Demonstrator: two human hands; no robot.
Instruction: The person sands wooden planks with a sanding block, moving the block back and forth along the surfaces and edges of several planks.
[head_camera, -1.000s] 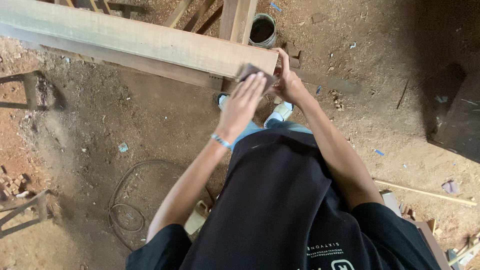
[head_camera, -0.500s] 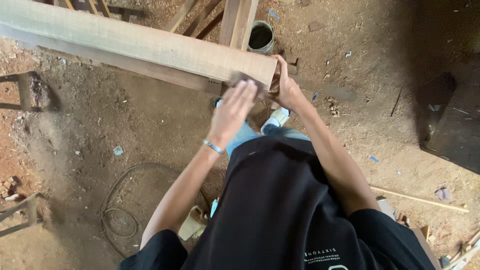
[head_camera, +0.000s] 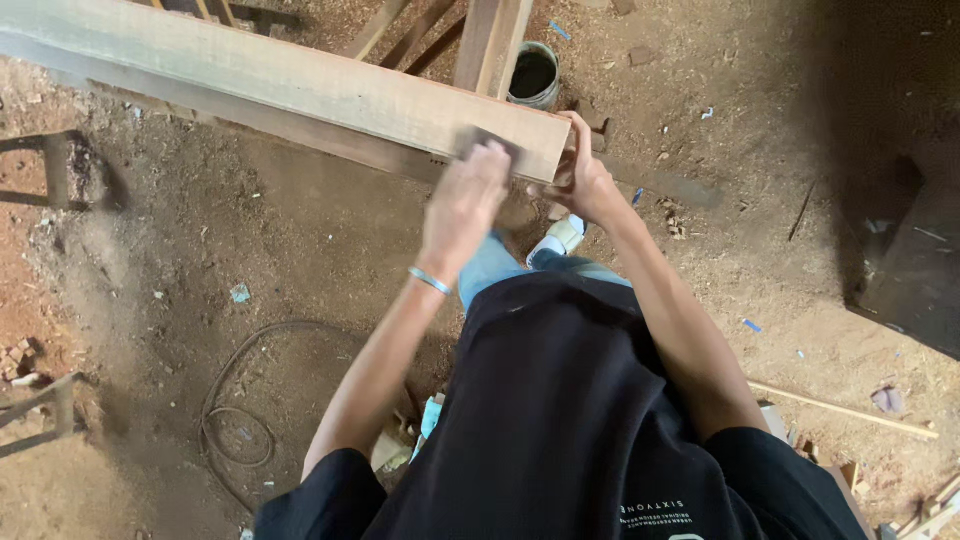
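Note:
A long pale wooden beam (head_camera: 300, 85) runs from the upper left to its cut end near the middle. My left hand (head_camera: 465, 205) is blurred and presses a dark flat piece of sandpaper (head_camera: 490, 140) against the beam's near edge by that end. My right hand (head_camera: 580, 180) wraps around the beam's end, fingers over the top corner. A thin bracelet (head_camera: 430, 281) circles my left wrist.
Dirt floor strewn with sawdust and scraps. A small round can (head_camera: 533, 75) stands behind the beam, beside dark planks (head_camera: 490, 40). A coiled cable (head_camera: 240, 400) lies lower left. A thin stick (head_camera: 840, 408) lies at right, a dark slab (head_camera: 910, 270) at far right.
My left hand has slid with the sandpaper along the beam's edge near its end. My right hand keeps its hold on the end. The view shifted slightly.

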